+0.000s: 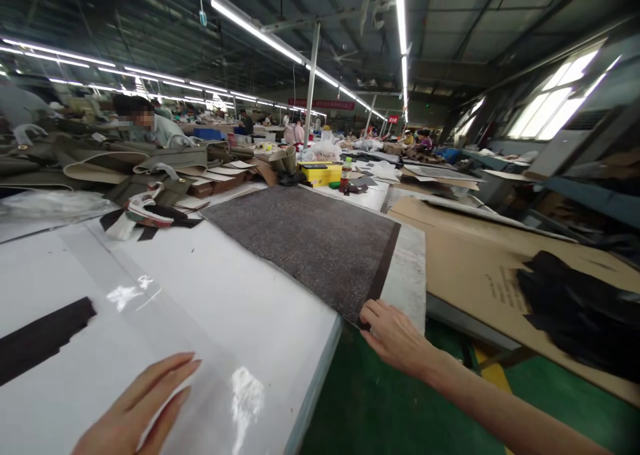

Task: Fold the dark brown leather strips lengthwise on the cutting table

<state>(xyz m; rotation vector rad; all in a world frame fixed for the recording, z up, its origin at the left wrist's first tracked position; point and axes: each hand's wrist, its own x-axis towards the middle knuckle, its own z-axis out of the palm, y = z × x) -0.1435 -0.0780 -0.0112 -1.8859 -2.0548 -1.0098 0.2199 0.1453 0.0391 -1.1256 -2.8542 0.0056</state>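
Observation:
My left hand (137, 408) lies flat and open on a clear plastic sheet (150, 302) that covers the white table (240, 288) in front of me. My right hand (395, 338) reaches to the near corner of a dark grey felt mat (310, 242) with a brown edge strip; its fingers curl at that corner, touching it. Whether they pinch the mat I cannot make out. A dark brown strip (43, 338) lies on the white table at the left.
Brown cardboard (475, 262) with black fabric pieces (580, 315) lies to the right, across a gap showing green floor (380, 402). Olive bag parts (150, 168), a yellow box (320, 173) and a bottle (345, 175) sit farther back. Other people work at distant tables.

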